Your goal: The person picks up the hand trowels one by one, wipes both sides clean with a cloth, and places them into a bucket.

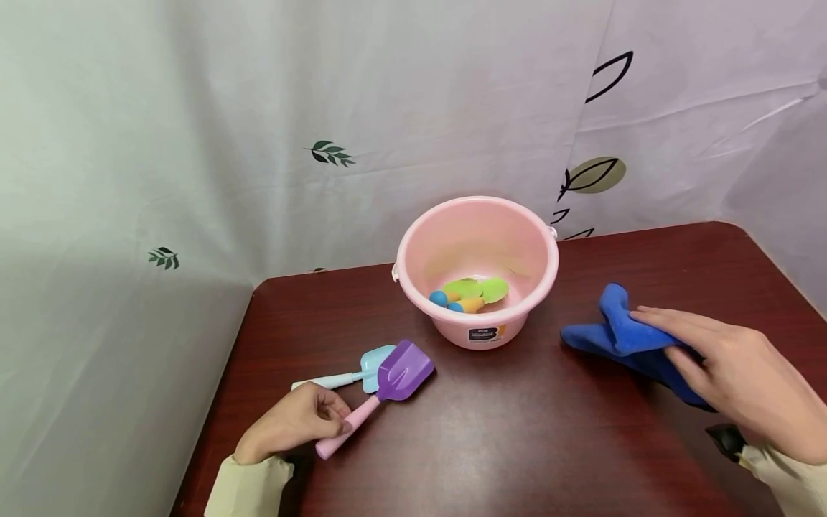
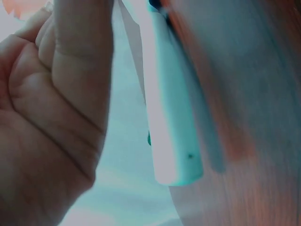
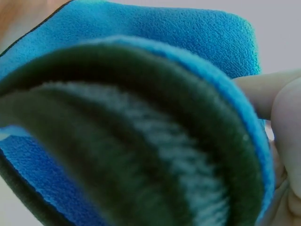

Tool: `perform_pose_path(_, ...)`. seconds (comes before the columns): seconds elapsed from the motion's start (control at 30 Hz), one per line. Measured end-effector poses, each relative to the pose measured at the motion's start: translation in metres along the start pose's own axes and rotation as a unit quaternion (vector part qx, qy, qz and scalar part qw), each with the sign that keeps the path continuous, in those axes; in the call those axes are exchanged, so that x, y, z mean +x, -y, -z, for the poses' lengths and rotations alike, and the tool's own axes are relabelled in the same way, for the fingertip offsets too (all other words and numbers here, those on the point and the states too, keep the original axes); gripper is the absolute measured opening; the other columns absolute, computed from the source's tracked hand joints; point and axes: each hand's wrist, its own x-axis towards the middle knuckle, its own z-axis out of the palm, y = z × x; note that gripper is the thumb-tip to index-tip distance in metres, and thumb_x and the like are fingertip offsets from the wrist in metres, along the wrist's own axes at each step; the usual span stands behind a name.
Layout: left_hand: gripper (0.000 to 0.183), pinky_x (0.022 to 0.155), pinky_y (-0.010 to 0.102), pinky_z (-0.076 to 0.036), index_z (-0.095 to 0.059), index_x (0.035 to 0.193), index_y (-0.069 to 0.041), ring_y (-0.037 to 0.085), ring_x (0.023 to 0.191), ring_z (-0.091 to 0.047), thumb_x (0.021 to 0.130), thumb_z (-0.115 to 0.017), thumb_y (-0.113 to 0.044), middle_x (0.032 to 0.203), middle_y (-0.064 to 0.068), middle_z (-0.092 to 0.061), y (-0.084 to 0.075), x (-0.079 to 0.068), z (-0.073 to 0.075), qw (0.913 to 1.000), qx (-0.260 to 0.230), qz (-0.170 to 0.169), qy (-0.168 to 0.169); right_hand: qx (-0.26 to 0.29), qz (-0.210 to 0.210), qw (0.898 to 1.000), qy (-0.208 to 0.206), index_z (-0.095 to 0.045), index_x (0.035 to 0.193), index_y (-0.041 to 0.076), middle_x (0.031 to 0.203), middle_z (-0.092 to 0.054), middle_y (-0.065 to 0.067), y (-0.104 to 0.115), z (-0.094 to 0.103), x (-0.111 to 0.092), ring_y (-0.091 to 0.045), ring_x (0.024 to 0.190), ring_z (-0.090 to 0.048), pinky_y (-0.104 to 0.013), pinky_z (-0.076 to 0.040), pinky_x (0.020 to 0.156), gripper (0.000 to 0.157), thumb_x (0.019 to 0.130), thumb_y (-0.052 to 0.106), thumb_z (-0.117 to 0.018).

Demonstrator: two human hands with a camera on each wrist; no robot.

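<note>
My left hand (image 1: 300, 424) pinches the pink handle of a purple toy shovel (image 1: 403, 372) at the table's front left. Its purple blade overlaps a light blue toy shovel (image 1: 375, 362) whose white handle runs behind my hand. In the left wrist view a pale handle (image 2: 171, 117) shows beside my palm. On the right side, my right hand (image 1: 743, 366) grips a blue cloth (image 1: 627, 334), thumb below and fingers on top. Seen from the right wrist, the cloth (image 3: 197, 35) curls over in a fold with a dark edge, and part of my hand is at the right.
A pink bucket (image 1: 478, 330) stands upright at the back middle of the dark red table (image 1: 517, 438). Two small green toy shovels (image 1: 495, 289) with orange and blue handles lie inside it. A patterned white curtain (image 1: 400, 108) hangs behind the table and along its left side.
</note>
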Motion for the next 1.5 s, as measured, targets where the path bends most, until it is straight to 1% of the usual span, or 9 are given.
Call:
perform_pose_path(0.07, 0.006, 0.062, 0.024, -0.053, -0.076, 0.083, -0.015, 0.008, 0.066, -0.063, 0.078, -0.076, -0.011, 0.071, -0.006, -0.069, -0.004, -0.001, 0.000, 0.9999, 0.002, -0.010, -0.001, 0.001, -0.004, 1.000, -0.003, -0.063, 0.135, 0.017, 0.126, -0.066, -0.018, 0.003, 0.001, 0.000, -0.037, 0.101, -0.067, -0.009, -0.030, 0.105, 0.077, 0.065, -0.009, -0.081)
perform_pose_path(0.17, 0.008, 0.060, 0.023, -0.052, -0.075, 0.082, -0.016, 0.007, 0.064, -0.062, 0.077, -0.076, -0.010, 0.070, -0.007, -0.068, -0.011, 0.000, -0.003, 0.9997, 0.008, -0.021, -0.007, 0.005, -0.004, 1.000, -0.013, -0.063, 0.136, 0.019, 0.126, -0.066, -0.016, 0.006, 0.003, 0.000, -0.035, 0.100, -0.068, -0.009, -0.035, 0.100, 0.072, 0.070, -0.006, -0.079)
perform_pose_path(0.23, 0.010, 0.059, 0.023, -0.051, -0.075, 0.081, -0.017, 0.006, 0.063, -0.060, 0.076, -0.075, -0.008, 0.068, -0.009, -0.067, -0.016, 0.001, -0.006, 0.9995, 0.014, -0.024, -0.014, 0.025, 0.004, 0.999, -0.029, -0.064, 0.136, 0.020, 0.125, -0.067, -0.014, 0.008, 0.003, 0.001, -0.019, 0.109, -0.065, 0.003, -0.018, 0.095, 0.052, 0.086, 0.006, -0.072)
perform_pose_path(0.3, 0.012, 0.058, 0.022, -0.051, -0.074, 0.080, -0.019, 0.005, 0.061, -0.060, 0.075, -0.075, -0.007, 0.067, -0.010, -0.066, -0.022, 0.002, -0.010, 0.9992, 0.020, -0.028, -0.022, 0.042, 0.013, 0.998, -0.044, -0.065, 0.134, 0.020, 0.123, -0.068, -0.013, 0.010, 0.002, 0.002, -0.001, 0.116, -0.057, 0.002, -0.021, 0.096, 0.036, 0.099, 0.028, -0.061)
perform_pose_path(0.43, 0.015, 0.055, 0.023, -0.050, -0.074, 0.080, -0.020, 0.004, 0.059, -0.058, 0.076, -0.073, -0.006, 0.065, -0.012, -0.065, -0.034, 0.009, -0.018, 0.9982, 0.024, -0.045, -0.033, 0.065, 0.028, 0.995, -0.069, -0.067, 0.131, 0.017, 0.120, -0.069, -0.012, 0.016, 0.000, 0.006, 0.024, 0.117, -0.035, 0.003, -0.021, 0.096, 0.064, 0.101, 0.059, -0.030)
perform_pose_path(0.77, 0.014, 0.051, 0.020, -0.044, -0.075, 0.079, -0.022, 0.002, 0.057, -0.053, 0.078, -0.072, -0.008, 0.063, -0.012, -0.062, -0.059, 0.026, -0.037, 0.9960, 0.017, -0.066, -0.058, 0.070, 0.061, 0.992, -0.082, -0.069, 0.128, 0.015, 0.116, -0.070, -0.006, 0.040, 0.000, 0.014, 0.015, 0.110, -0.048, -0.002, -0.031, 0.093, 0.056, 0.104, 0.052, -0.035)
perform_pose_path(1.27, 0.013, 0.050, 0.020, -0.042, -0.078, 0.084, -0.023, 0.003, 0.056, -0.051, 0.080, -0.071, -0.013, 0.062, -0.013, -0.061, -0.080, 0.046, -0.057, 0.9949, -0.008, -0.071, -0.071, 0.085, 0.128, 0.984, -0.093, -0.069, 0.129, 0.010, 0.123, -0.070, -0.005, 0.067, 0.000, 0.021, 0.010, 0.124, -0.049, -0.004, -0.031, 0.100, 0.053, 0.106, 0.045, -0.037)
perform_pose_path(1.37, 0.013, 0.050, 0.020, -0.041, -0.079, 0.085, -0.022, 0.001, 0.056, -0.049, 0.081, -0.070, -0.013, 0.063, -0.014, -0.061, -0.085, 0.049, -0.062, 0.9944, -0.009, -0.076, -0.072, 0.083, 0.139, 0.982, -0.100, -0.069, 0.129, 0.010, 0.123, -0.070, -0.005, 0.075, -0.002, 0.023, 0.002, 0.119, -0.057, -0.005, -0.032, 0.100, 0.052, 0.106, 0.044, -0.038)
perform_pose_path(1.5, 0.013, 0.050, 0.018, -0.038, -0.080, 0.087, -0.019, 0.000, 0.057, -0.046, 0.081, -0.070, -0.012, 0.062, -0.016, -0.059, -0.092, 0.053, -0.068, 0.9938, -0.016, -0.080, -0.076, 0.074, 0.162, 0.978, -0.108, -0.071, 0.126, 0.009, 0.123, -0.070, -0.004, 0.086, -0.009, 0.026, -0.012, 0.103, -0.068, -0.013, -0.047, 0.092, 0.050, 0.106, 0.041, -0.038)
